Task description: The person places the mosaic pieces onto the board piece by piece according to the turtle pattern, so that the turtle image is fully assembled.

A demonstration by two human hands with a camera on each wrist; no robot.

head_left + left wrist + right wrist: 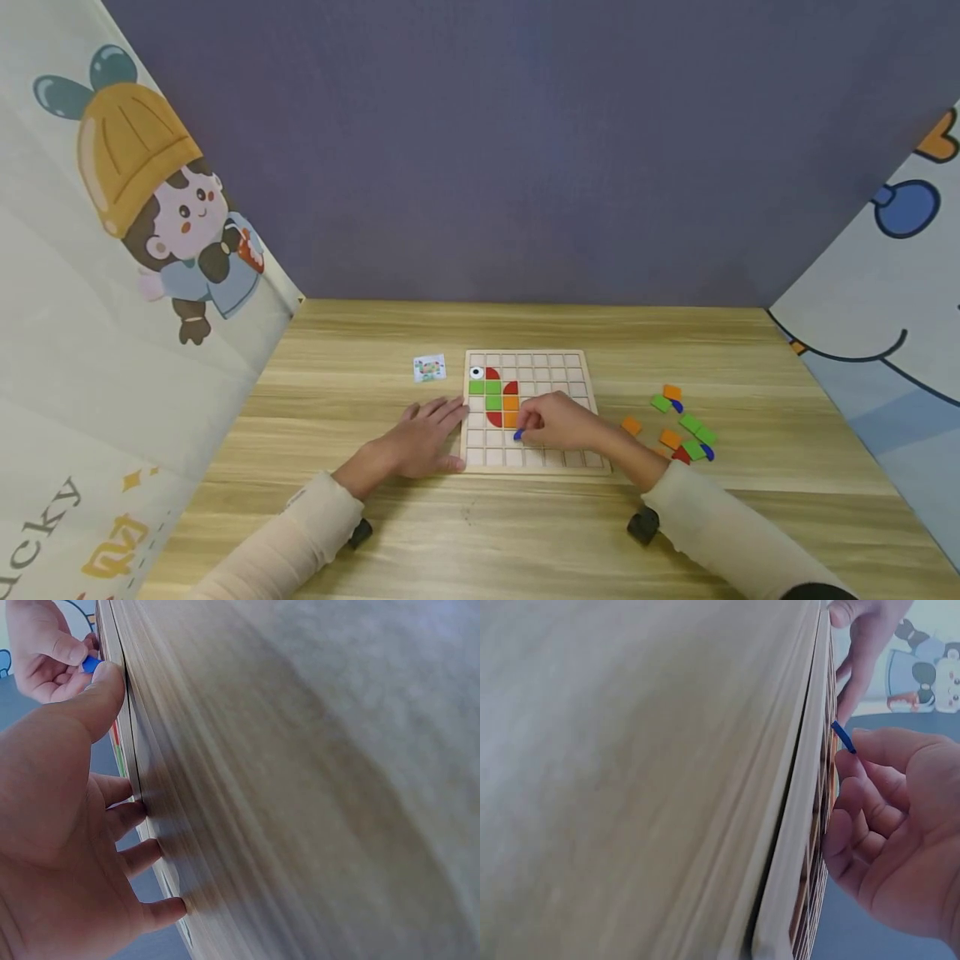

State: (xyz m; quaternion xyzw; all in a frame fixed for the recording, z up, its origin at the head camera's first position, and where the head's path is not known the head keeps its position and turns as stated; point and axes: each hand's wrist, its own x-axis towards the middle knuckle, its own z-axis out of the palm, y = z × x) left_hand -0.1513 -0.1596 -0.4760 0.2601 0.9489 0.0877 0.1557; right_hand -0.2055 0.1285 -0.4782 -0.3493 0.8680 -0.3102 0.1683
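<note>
A wooden grid board point(555, 361) lies flat on the table, with green, red and orange tiles and a white eye tile point(476, 372) set in its left cells. My right hand point(561, 421) is over the board, pinching a small blue tile point(843, 737) between thumb and index finger, just below the orange tiles point(511, 412). In the left wrist view the blue tile point(91, 664) also shows at those fingertips. My left hand point(424, 439) rests at the board's left edge, fingers spread and touching the rim and table.
Loose green, orange, red and blue tiles point(691, 423) lie scattered on the table right of the board, some partly behind the right forearm. A small picture card point(429, 367) lies left of the board. A dark wall point(525, 167) rises behind the table point(360, 325).
</note>
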